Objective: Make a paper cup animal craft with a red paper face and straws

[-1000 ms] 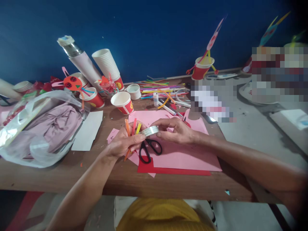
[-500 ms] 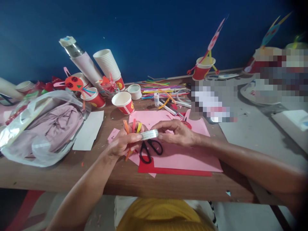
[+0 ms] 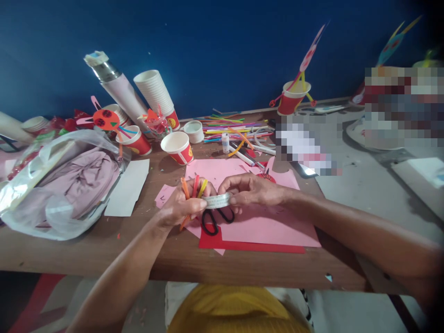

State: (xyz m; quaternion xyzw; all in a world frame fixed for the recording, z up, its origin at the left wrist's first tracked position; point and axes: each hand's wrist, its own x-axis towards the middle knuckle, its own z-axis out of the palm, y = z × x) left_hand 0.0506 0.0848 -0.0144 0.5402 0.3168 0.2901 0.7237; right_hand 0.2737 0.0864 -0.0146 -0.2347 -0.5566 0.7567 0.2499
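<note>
My left hand (image 3: pixel 180 203) is closed, with orange, pink-red and yellow pipe cleaners (image 3: pixel 185 188) sticking up between its fingers. Its thumb also presses on a narrow white roll of tape (image 3: pixel 218 200) with small printed lettering, seen edge-on. At the roll's other end, the thumb and fingers of my right hand (image 3: pixel 255 190) pinch it. Under my hands lie scissors with black handles (image 3: pixel 210 224), their blades hidden. Pink paper sheets (image 3: pixel 274 226) and a red sheet (image 3: pixel 255 245) lie beneath.
A paper cup (image 3: pixel 177 149), a white roll (image 3: pixel 193 132), a small bottle (image 3: pixel 225 143) and many coloured pipe cleaners (image 3: pixel 239 124) stand or lie behind. Leftward are a clear plastic bag (image 3: pixel 64 231) and a white card (image 3: pixel 129 189). Cup figures (image 3: pixel 293 99) stand farther back.
The roll of tape has dropped slightly and moved a little right, turning so more of its printed face shows. Both hands shifted slightly with it and keep hold.
</note>
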